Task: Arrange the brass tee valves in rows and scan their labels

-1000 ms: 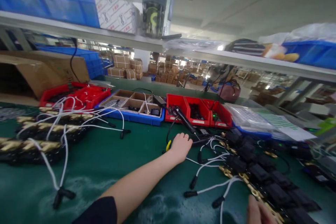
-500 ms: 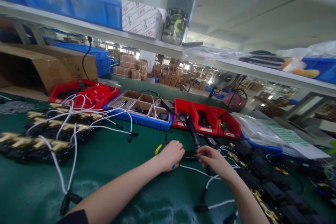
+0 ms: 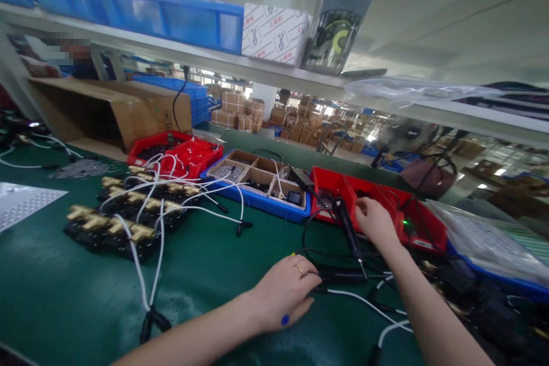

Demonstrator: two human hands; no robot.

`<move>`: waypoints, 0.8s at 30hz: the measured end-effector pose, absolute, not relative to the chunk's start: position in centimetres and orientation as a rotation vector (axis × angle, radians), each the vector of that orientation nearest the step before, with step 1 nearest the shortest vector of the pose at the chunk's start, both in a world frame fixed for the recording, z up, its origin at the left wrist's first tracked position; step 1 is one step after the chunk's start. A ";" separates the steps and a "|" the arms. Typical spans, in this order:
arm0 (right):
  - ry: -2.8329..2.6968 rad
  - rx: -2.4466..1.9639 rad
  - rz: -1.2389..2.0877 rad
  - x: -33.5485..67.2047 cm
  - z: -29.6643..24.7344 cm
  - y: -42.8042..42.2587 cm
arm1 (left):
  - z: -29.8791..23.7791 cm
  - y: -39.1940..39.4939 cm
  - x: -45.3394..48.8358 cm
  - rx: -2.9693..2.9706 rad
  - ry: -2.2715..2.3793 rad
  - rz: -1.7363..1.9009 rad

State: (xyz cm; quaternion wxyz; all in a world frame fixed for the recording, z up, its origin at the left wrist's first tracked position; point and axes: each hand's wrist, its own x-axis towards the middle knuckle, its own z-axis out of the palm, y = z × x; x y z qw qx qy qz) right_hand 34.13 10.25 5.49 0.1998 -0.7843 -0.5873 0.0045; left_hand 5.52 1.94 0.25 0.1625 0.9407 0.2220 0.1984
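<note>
1. Left hand [image 3: 285, 290], six o'clock, beside black cylindrical tool [image 3: 343, 274], five o'clock: cannot tell its grip; a nudge could roll the tool.
2. Right hand [image 3: 378, 222], four o'clock, at red plastic bins [image 3: 337, 184], grip unclear; a low sweep could snag white cables [image 3: 364, 300].

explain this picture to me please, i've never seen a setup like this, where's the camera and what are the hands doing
There is no machine arm here: these are a person's two bare hands, seen by one camera worn on the head, looking forward and down.

On the green table lie brass-and-black parts with white cables, a blue divided tray and red bins. A black pointed tool slants down in front of the bins.

The left hand is beside a black cylindrical item; its fingers hide whatever they may grip. The right hand is at the middle red bin; whether it holds anything can't be seen.
</note>
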 end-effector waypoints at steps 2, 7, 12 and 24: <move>-1.863 -2.156 0.076 31.8 4.2 7.8 | 0.0 0.9 3.0 2.532 0.688 0.695; -2.324 -2.072 0.251 28.1 0.2 2.2 | -1.2 -1.7 -2.3 2.257 0.938 0.800; -2.441 -2.124 0.077 27.0 -2.0 1.2 | -2.6 -3.2 -4.4 2.167 1.035 0.882; -2.167 -2.029 -0.302 29.6 7.4 -0.7 | -1.5 -2.2 -2.2 2.283 0.946 0.847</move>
